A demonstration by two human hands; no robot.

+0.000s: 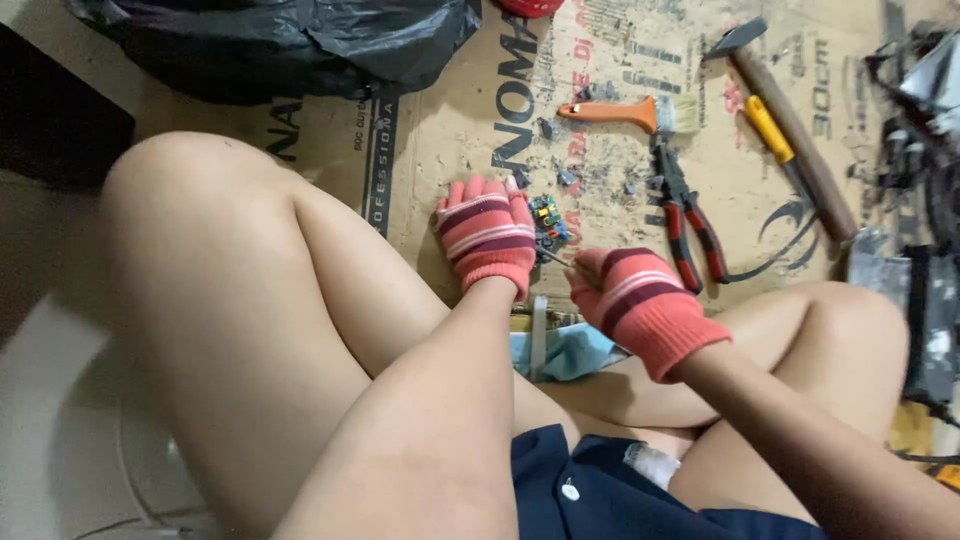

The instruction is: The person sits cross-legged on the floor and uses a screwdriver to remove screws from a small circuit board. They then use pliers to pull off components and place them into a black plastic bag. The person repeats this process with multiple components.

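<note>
**Cardboard floor, gloved hands on a small circuit board**

Cardboard (450, 150), flattened and printed, covers the floor where the person sits cross-legged, bare knees framing the work. Across the top lies a black plastic bag (290, 45). To the right of the hands, tools are spread out: an orange-handled brush (630, 113), red-handled pliers (690, 215) just beside the right hand, a yellow-handled screwdriver (775, 135) and a wooden-handled hammer (790, 125) running diagonally toward the lower right. Small dark fragments (570, 175) are scattered on the cardboard above the hands. A blue face mask (570, 355) lies under the wrists, against the legs. Dark scrap parts (925, 200) pile up along the right edge. Nothing stands between the camera and the hands.

A small circuit board (548, 220), green with yellow and blue parts, sits on the cardboard directly at the fingertips of the left hand; the glove covers most of it, so which way its long axis runs cannot be told.

The left hand (488, 238), in a pink striped fingerless glove, lies with fingers loosely curled, pressing or pinching the board's near edge. The right hand (635, 300), gloved alike, is closed in a fist around a thin metal tool (555, 258), whose tip points up-left toward the board.
</note>
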